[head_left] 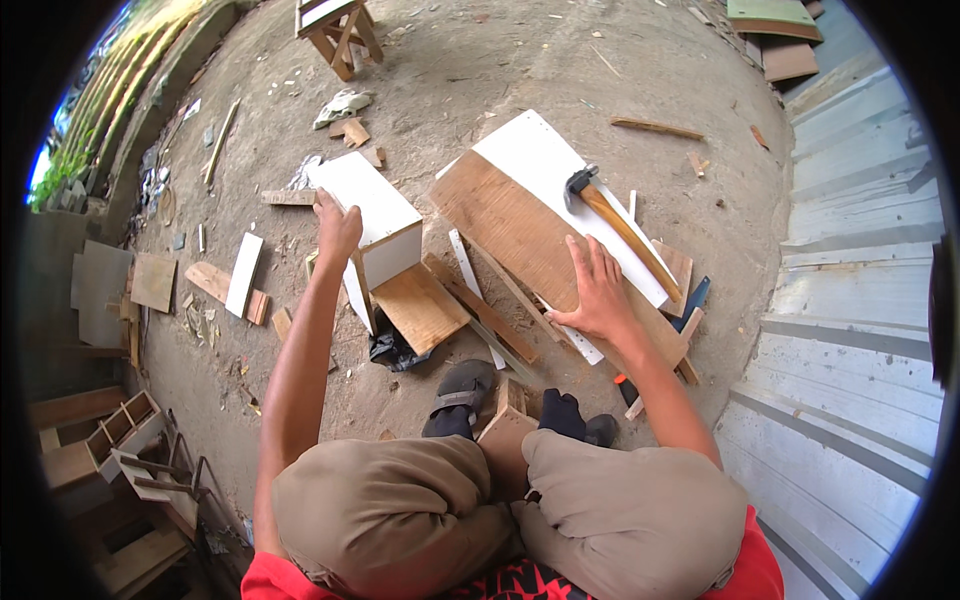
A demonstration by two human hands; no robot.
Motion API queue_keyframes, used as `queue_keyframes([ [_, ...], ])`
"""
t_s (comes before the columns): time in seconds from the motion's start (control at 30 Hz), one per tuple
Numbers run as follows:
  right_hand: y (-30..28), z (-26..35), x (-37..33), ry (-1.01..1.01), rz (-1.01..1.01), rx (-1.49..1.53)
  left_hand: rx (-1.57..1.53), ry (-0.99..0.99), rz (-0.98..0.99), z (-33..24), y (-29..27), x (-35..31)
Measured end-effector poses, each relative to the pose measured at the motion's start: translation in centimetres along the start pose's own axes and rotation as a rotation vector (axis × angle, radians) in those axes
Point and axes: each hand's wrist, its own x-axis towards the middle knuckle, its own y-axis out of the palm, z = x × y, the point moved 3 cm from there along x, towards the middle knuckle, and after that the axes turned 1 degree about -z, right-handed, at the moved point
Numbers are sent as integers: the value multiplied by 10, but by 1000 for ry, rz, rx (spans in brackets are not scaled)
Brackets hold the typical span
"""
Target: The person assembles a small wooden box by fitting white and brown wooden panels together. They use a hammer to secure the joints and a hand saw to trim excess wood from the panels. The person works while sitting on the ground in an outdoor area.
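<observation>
My left hand (pixel 338 228) is closed over the left edge of a small box (pixel 372 195) with a white top and bare wooden panels. The box stands on the ground, and a brown panel (pixel 420 308) juts from its lower part toward me. My right hand (pixel 597 290) rests with fingers spread on a long brown wooden board (pixel 515 225). Beneath that board lies a white panel (pixel 540 150). On the white panel, beyond my right hand, a claw hammer (pixel 625 230) with a wooden handle lies slantwise.
Wood strips (pixel 480 310) lie between box and board. A blue-bladed handsaw (pixel 694 305) pokes out at the right. Scraps such as a white strip (pixel 244 275) litter the left ground. A wooden stool (pixel 340 40) stands far off, and a corrugated metal wall (pixel 850 340) runs along the right.
</observation>
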Motion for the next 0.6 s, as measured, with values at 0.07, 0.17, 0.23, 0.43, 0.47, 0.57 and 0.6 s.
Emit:
queue_keyframes([
  [0.07,-4,-5,-1,-74,-7,-14,64,33,81,-13,19,-7],
  [0.17,2,-11,-10,-83,-14,-83,142,71,168,-18,37,-15],
  [0.23,8,-18,-19,-60,-61,-112,205,55,224,-24,48,-24],
  [0.43,5,-31,-24,41,-100,-25,502,152,280,-44,46,-50],
  [0.47,8,-31,-22,35,-123,-43,530,190,267,-44,44,-52],
  [0.57,15,-34,-22,13,-185,-63,499,214,179,-48,31,-61],
  [0.6,16,-34,-24,2,-204,-44,473,194,164,-46,26,-62],
])
